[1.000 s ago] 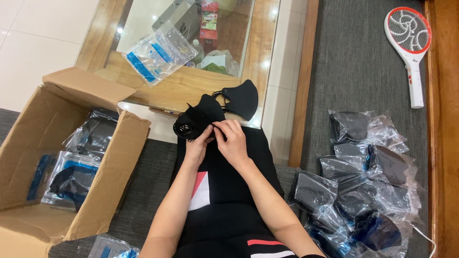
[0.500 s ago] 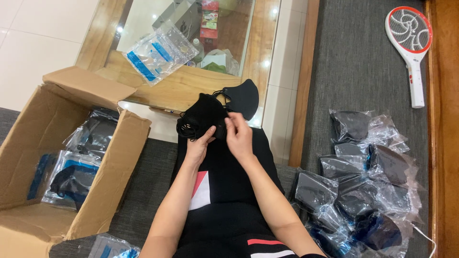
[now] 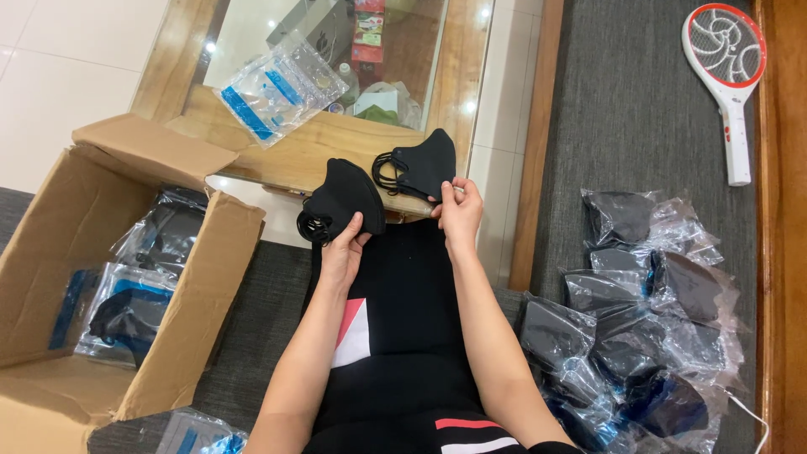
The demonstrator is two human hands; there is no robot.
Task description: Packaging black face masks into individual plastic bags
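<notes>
My left hand (image 3: 343, 250) grips a folded black face mask (image 3: 343, 198) by its lower edge, with the ear loops bunched at its left side. My right hand (image 3: 460, 217) pinches the lower edge of a second black face mask (image 3: 420, 164) that lies on the wooden edge of a low glass-topped table (image 3: 277, 160). The two masks are apart, side by side above my lap. My legs are covered by black cloth.
An open cardboard box (image 3: 101, 277) with bagged masks stands at my left. A pile of clear-bagged black masks (image 3: 639, 311) lies on the grey mat at my right. Empty clear bags (image 3: 282, 88) rest on the table. A white-and-red electric swatter (image 3: 730, 76) lies far right.
My hands were together on one black bundle. They have parted: the left holds one mask to the left, and the right has moved to the mask on the table's edge.
</notes>
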